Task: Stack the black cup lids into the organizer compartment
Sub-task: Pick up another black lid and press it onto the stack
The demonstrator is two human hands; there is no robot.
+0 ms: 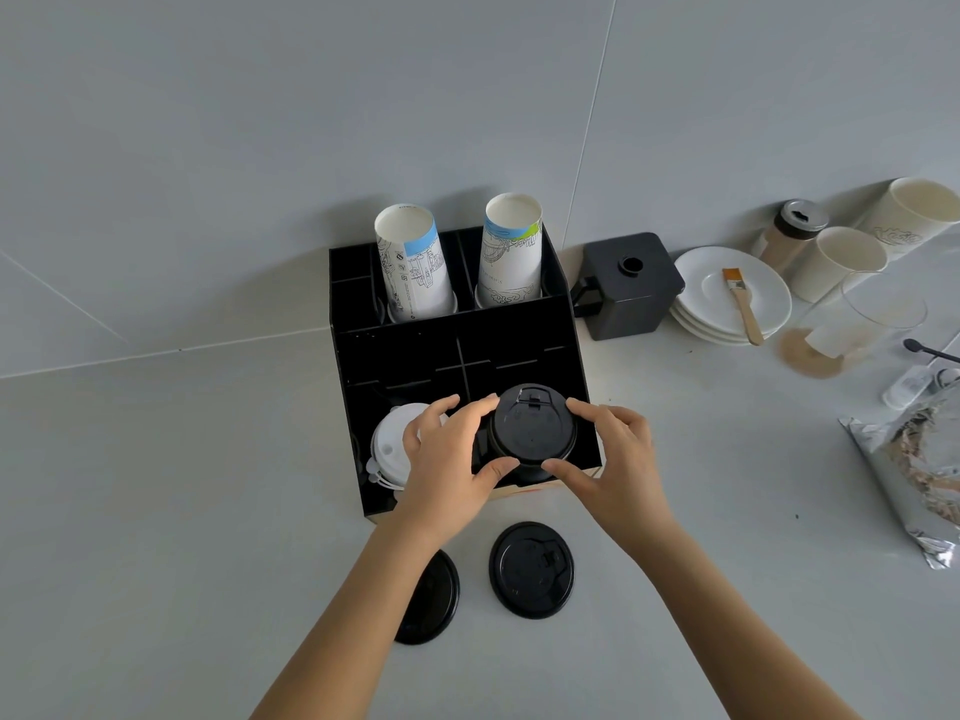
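A black organizer [395, 356] stands on the grey counter. A stack of black cup lids [532, 433] sits in its front right compartment. My left hand [447, 454] grips the stack's left side and my right hand [613, 454] grips its right side, thumbs at the front. Two more black lids lie on the counter in front: one [531, 570] between my forearms, the other [434, 602] partly hidden under my left forearm. White lids [389, 449] fill the front left compartment.
Two printed paper cup stacks [415, 267] [511, 252] stand upside down in the organizer's back slots. To the right are a black square container [628, 288], white plates with a brush [740, 304], paper cups, a shaker jar, a glass and a foil bag [914, 475].
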